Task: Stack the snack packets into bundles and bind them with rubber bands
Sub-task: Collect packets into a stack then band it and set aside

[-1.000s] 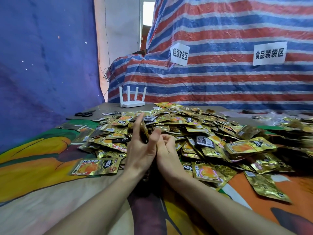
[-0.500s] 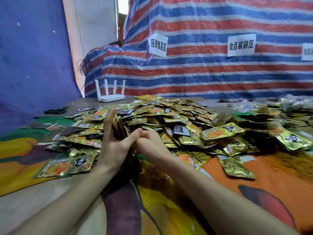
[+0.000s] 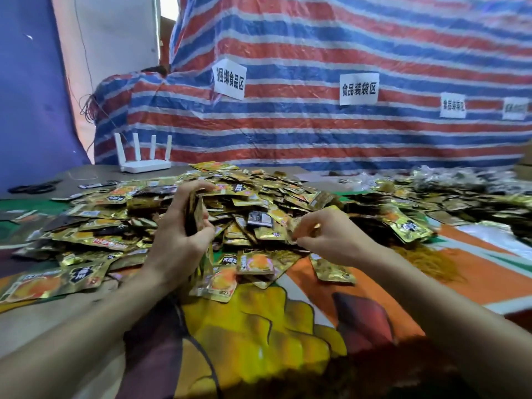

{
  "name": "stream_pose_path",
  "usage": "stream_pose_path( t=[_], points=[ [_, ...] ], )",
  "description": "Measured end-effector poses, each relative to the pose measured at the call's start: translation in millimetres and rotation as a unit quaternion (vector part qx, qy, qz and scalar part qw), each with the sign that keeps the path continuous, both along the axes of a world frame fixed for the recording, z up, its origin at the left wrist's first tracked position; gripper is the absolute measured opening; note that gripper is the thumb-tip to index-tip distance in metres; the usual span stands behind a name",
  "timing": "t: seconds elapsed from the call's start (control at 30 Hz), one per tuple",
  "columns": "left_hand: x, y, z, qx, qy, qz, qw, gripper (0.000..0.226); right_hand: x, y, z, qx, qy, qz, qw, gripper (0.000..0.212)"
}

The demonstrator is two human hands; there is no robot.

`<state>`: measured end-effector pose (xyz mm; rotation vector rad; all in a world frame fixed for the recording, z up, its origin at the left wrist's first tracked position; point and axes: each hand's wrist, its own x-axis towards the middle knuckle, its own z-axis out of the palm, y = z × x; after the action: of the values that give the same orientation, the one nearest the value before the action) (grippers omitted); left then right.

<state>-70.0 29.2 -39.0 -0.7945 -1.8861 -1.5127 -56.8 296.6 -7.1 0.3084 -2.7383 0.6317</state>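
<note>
While left hand [image 3: 175,240] grips flat stack [image 3: 195,216], packets [image 3: 259,194] glossy.

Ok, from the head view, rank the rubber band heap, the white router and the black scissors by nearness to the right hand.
1. Rubber band heap, on the cloth just to the right of the right hand.
2. White router, back left, at the foot of the striped tarp.
3. Black scissors, far left, farther out sideways than the router.
</note>
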Motion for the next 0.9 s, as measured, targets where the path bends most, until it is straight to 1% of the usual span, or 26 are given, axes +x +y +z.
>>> stream_pose_path(
  t=[0.1, 0.17, 0.27, 0.33, 0.37, 0.43, 0.5, 0.57, 0.67, 0.77, 0.83, 0.9],
  points=[
    [6.3, 25.7, -1.5, 0.003, 0.009, -0.018, 1.0, 0.064, 8.2, 50.5, 10.8, 0.066, -0.022, -0.134, 0.989, 0.014],
    [8.2, 33.8, -12.6, -0.031, 0.011, -0.002, 0.999, 0.065, 11.9, 77.2, 10.5, 0.111, -0.046, -0.199, 0.973, 0.016],
    [4.7, 33.8, -24.4, -0.071, -0.008, 0.009, 0.997, 0.08, 17.0, 102.1, -0.6, 0.176, -0.103, -0.246, 0.947, 0.015],
    [1.9, 30.4, -26.9, -0.065, -0.026, -0.01, 0.998, 0.088, 17.5, 113.2, -9.6, 0.186, -0.103, -0.268, 0.94, 0.006],
    [1.1, 28.5, -27.3, -0.054, -0.034, -0.018, 0.998, 0.091, 16.6, 118.5, -12.6, 0.183, -0.087, -0.285, 0.937, 0.003],
    [0.3, 26.3, -27.9, -0.028, -0.045, -0.024, 0.998, 0.095, 15.5, 125.2, -16.4, 0.17, -0.061, -0.324, 0.929, 0.018],
    [0.2, 24.3, -28.6, -0.009, -0.052, -0.018, 0.998, 0.098, 15.1, 129.6, -19.7, 0.16, -0.057, -0.343, 0.924, 0.024],
    [-1.8, 20.4, -28.0, 0.017, -0.057, -0.022, 0.998, 0.099, 15.3, 132.8, -20.4, 0.133, -0.038, -0.35, 0.926, 0.021],
    [-6.1, 12.2, -27.2, 0.063, -0.066, -0.026, 0.996, 0.101, 16.0, 136.5, -14.6, 0.105, -0.002, -0.35, 0.931, 0.009],
    [-12.4, 6.1, -27.9, 0.106, -0.091, -0.03, 0.99, 0.096, 14.5, 138.7, -4.5, 0.074, 0.004, -0.341, 0.937, 0.011],
    [-13.8, 5.3, -28.1, 0.107, -0.097, -0.03, 0.989, 0.094, 14.8, 137.8, 3.0, 0.034, -0.006, -0.336, 0.941, 0.008],
    [-12.3, 6.2, -27.4, 0.09, -0.093, -0.032, 0.991, 0.093, 14.9, 137.9, 9.1, 0.01, -0.022, -0.336, 0.942, 0.006]
  ],
)
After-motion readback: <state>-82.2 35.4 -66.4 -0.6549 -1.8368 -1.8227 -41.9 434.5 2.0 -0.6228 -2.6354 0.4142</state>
